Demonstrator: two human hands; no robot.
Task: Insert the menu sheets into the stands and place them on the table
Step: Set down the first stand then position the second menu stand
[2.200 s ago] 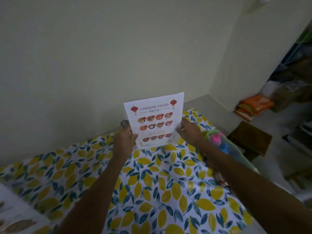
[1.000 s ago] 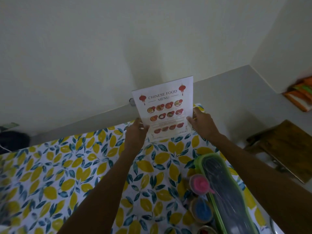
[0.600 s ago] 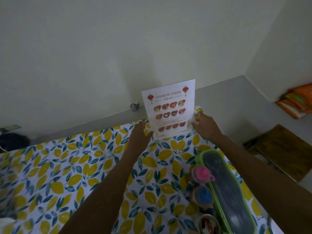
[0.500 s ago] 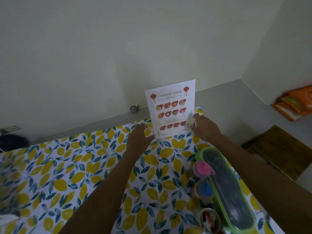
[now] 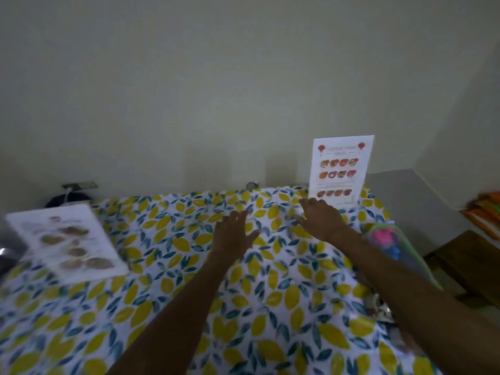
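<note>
The Chinese food menu in its clear stand stands upright at the far right corner of the table, which has a lemon-print cloth. My right hand hovers just in front of its base, fingers apart, holding nothing. My left hand is over the middle of the table, fingers spread and empty. A second menu sheet with brownish food pictures lies flat at the table's left side, blurred.
A green tray with pink and blue capped jars lies along the right table edge. A wooden stool stands to the right on the floor. Orange packets lie by the wall. A dark object with a cable lies behind the table.
Both hands have let go of the menu stand, which now stands alone. The hands have pulled back and left. The view has swung left, revealing the second sheet.
</note>
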